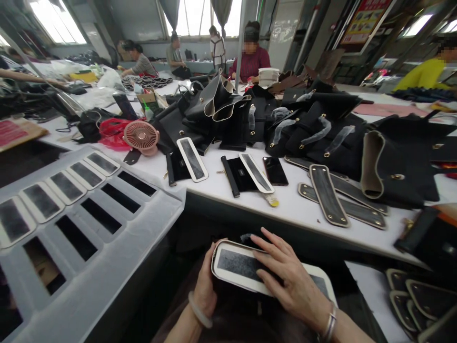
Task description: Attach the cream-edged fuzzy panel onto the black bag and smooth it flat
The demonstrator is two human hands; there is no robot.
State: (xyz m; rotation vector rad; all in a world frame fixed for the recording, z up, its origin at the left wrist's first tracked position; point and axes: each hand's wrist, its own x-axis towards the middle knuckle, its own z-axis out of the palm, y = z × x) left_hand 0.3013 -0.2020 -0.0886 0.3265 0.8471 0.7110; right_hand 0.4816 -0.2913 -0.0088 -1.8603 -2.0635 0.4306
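Observation:
Over my lap a long white panel [233, 267] with rounded ends and a dark grey middle strip lies fitted against the end of a black bag. My left hand [205, 286], with a bangle on its wrist, wraps round the panel's left end. Across its right part my right hand [291, 281] rests palm down, fingers stretched out and slightly spread. That hand covers much of the panel. Beyond it, another white-bordered panel end [317, 278] shows beneath my right wrist; whether it is a separate piece I cannot tell.
Left, several similar panels [67, 183] line a slotted sheet-covered board [124, 238]. Ahead, the white table [221, 186] holds a phone [274, 171], pink fan [141, 137], studded dark strips [328, 195] and piled black bags [317, 124]. More trimmed pieces [428, 300] lie right. People sit farther back.

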